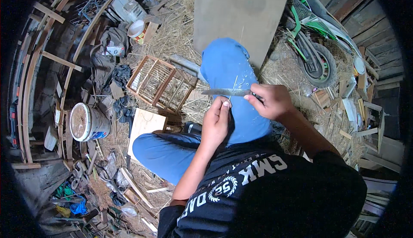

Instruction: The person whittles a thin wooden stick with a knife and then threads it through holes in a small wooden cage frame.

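In my right hand (pixel 271 100) is the dark handle of a knife (pixel 223 92), its blade pointing left. My left hand (pixel 217 119) pinches a thin light wooden stick (pixel 235 82) between thumb and fingers. The blade lies across the stick just above my left fingertips. Both hands are over my raised knee in blue jeans (pixel 228 61). Pale curled shavings (pixel 245 84) are scattered on the denim. The lower end of the stick is hidden in my left hand.
Left of my knee stands a wooden slatted frame (pixel 159 83) beside a light board (pixel 146 128). Farther left is a white bucket (pixel 88 122). A large flat panel (pixel 241 14) lies ahead, with a green-and-black motorbike (pixel 316 53) to its right. Straw (pixel 176 14) and wood scraps cover the floor.
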### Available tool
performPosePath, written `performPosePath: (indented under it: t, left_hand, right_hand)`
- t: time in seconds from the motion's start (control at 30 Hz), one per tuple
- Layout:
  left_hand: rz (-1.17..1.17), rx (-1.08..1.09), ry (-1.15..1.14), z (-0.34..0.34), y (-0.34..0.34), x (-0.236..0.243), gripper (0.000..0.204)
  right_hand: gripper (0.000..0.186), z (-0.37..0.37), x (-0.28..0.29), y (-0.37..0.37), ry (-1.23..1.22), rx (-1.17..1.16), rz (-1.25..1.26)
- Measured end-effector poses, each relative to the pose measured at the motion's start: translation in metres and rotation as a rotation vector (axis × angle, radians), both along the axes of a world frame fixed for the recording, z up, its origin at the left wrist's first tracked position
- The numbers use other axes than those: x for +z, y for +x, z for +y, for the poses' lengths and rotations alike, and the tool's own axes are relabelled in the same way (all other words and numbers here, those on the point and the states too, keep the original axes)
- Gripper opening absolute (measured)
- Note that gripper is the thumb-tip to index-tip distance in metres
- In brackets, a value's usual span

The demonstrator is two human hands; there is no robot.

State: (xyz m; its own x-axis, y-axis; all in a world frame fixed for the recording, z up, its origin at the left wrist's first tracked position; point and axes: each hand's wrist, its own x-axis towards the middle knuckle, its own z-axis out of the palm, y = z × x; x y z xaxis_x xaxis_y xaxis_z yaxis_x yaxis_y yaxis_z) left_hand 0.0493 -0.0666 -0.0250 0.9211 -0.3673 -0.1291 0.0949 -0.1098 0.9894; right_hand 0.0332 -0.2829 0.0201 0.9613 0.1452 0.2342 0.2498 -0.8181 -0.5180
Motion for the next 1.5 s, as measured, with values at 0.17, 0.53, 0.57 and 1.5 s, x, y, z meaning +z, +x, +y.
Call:
performPosePath:
  t: [0.17,0.53,0.57,1.5]
  left_hand:
    - [0.048,0.011,-0.043,-0.001,0.0,0.001,0.021]
    - [-0.252,0.151,0.233,0.021,-0.022,-0.016,0.011]
    - [-0.263,0.171,0.226,0.024,-0.024,-0.02,0.01]
    - [0.341,0.214,-0.724,0.089,-0.076,0.042,0.019]
  right_hand:
    - [0.032,0.003,0.002,-0.003,-0.057,-0.037,0.06]
    - [0.029,0.008,-0.002,-0.006,-0.003,-0.158,0.029]
    - [0.029,0.008,0.0,-0.007,-0.006,-0.154,0.022]
    - [0.037,0.025,0.031,0.005,-0.214,-0.28,-0.158]
